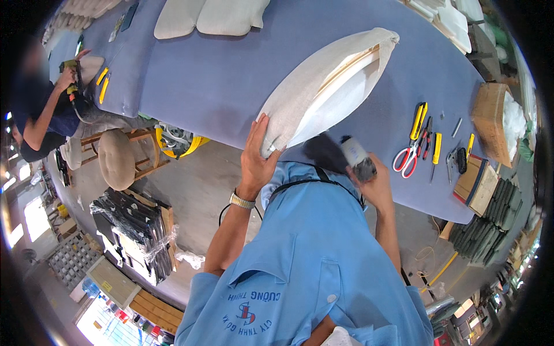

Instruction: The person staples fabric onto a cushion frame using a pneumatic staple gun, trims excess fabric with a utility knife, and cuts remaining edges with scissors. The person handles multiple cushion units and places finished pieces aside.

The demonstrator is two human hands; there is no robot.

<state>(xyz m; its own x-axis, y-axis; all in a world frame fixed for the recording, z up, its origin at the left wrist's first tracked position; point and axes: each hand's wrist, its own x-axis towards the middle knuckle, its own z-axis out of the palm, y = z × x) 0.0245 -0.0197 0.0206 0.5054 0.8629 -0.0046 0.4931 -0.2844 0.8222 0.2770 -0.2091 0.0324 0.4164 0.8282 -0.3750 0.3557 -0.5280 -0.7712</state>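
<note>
An oblong cushion panel (297, 86) in beige fabric rests tilted on the table. Its turned-up side shows white lining and a pale wooden strip. My left hand (258, 151) grips its near end, fingers along the fabric and thumb at the corner. Close to the table's front edge, my right hand (369, 181) is wrapped round a dark tool with a pale grey band (356, 154). Blur hides its exact kind, and it stays apart from the cushion. Right of that hand lie red-handled scissors (408, 158), a yellow cutter (419, 118), pliers (425, 138) and a yellow-handled screwdriver (436, 151).
The blue-grey table (202, 86) carries more beige cushions (231, 17) at the far side. A cardboard box (491, 124) with white stuffing stands at right. On the left a co-worker (49, 109) holds a power tool (72, 78). A yellow basket (179, 144) stands below the table edge.
</note>
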